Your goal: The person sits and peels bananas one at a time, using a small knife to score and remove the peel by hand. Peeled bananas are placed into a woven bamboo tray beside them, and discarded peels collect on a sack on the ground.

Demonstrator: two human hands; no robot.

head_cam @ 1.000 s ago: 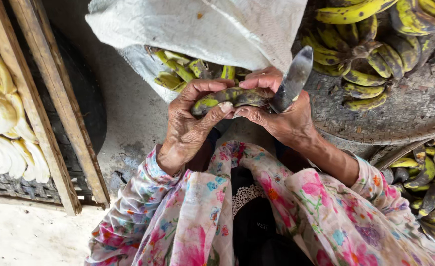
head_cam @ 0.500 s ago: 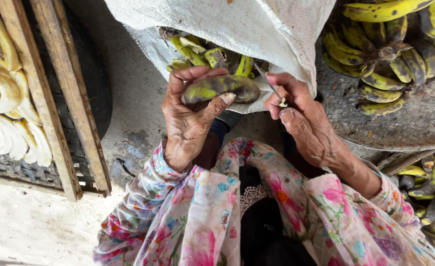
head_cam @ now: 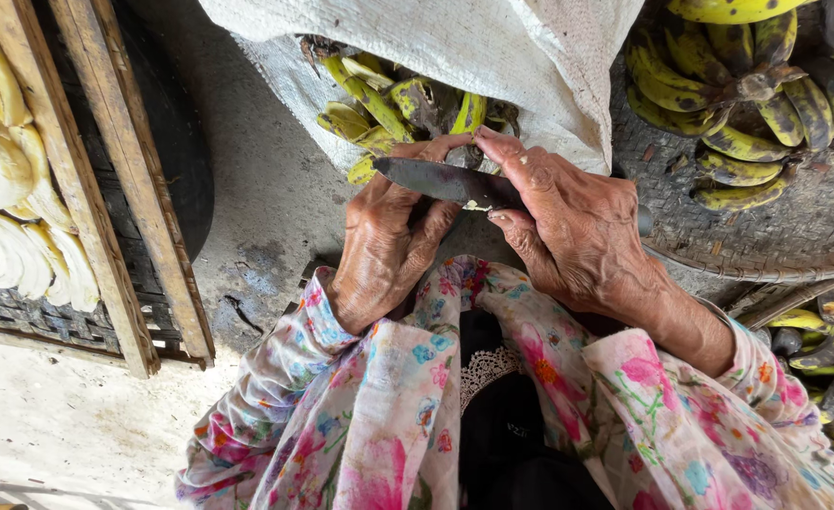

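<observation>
Since the earlier frame, the knife has been swung across the left hand, so the dark blade is laid flat over the fingers where a green banana was shown. It is gripped at its handle end by the right hand; whether the curled left hand is clasped on anything cannot be told. Just beyond, green-yellow peels are held in a white sack. Far right, spotted bananas are piled on a woven tray; left, peeled slices are laid on a wooden-framed rack.
</observation>
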